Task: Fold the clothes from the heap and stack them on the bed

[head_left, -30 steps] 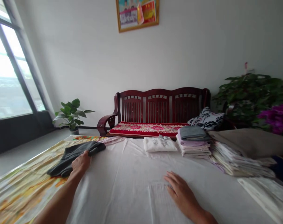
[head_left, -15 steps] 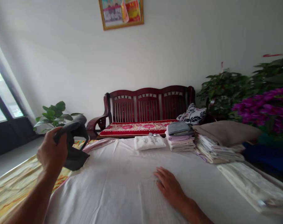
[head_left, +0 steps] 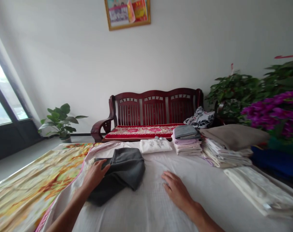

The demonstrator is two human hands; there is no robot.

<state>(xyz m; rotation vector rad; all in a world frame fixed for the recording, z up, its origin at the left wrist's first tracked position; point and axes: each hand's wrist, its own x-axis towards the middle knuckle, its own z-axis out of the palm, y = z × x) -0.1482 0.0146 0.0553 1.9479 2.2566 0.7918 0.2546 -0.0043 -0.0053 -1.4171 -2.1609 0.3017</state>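
A dark grey garment (head_left: 123,170) lies loosely bunched on the white sheet (head_left: 136,209), left of the middle. At its left edge is my left hand (head_left: 95,174), with thumb and fingers closed on the cloth. Part of the grip is hidden by the hand itself. My right hand (head_left: 176,187) rests on the sheet to the right of the garment, fingers stretched out and holding nothing. Beyond the garment sits a folded white cloth (head_left: 154,145) with a grey pattern. Right of that is a stack of folded clothes (head_left: 187,143) with a grey piece on top.
A taller pile of folded fabric (head_left: 227,154) under a brown cloth (head_left: 234,135) stands at the right. Nearer lies a folded cream garment (head_left: 259,190). A patterned yellow cover (head_left: 47,174) spreads at the left. Behind are a wooden bench (head_left: 152,109), plants and purple flowers (head_left: 277,111).
My left hand has come right and down, bringing the dark grey garment from the air above the left edge onto the sheet. My right hand has barely moved.
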